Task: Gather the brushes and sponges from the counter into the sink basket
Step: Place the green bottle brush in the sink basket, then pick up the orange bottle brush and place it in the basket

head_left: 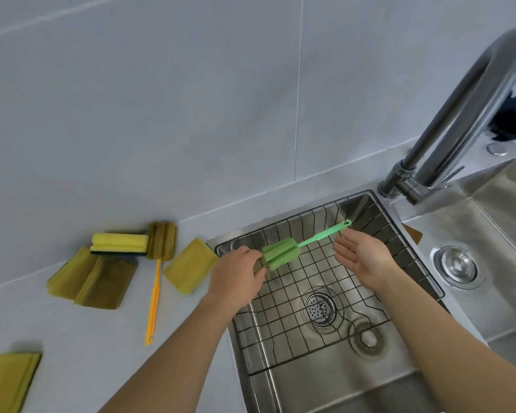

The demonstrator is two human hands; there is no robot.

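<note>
A wire sink basket (325,347) is seated in the steel sink (334,391); nothing is seen lying on its grid, and the drain strainer (318,309) shows through the mesh below the hands. A green sponge brush (298,245) is held above the basket, its long axis running from the foam head by the left hand (236,271) up and away to the loop end beyond the right hand (362,256). The head is pinched by the left fingers; the right hand is spread flat, palm up, just beneath the handle, gripping nothing. Left of the left hand, on the counter (72,338), are left an orange-handled brush (155,293), handle toward the person, and yellow sponges (191,265).
</note>
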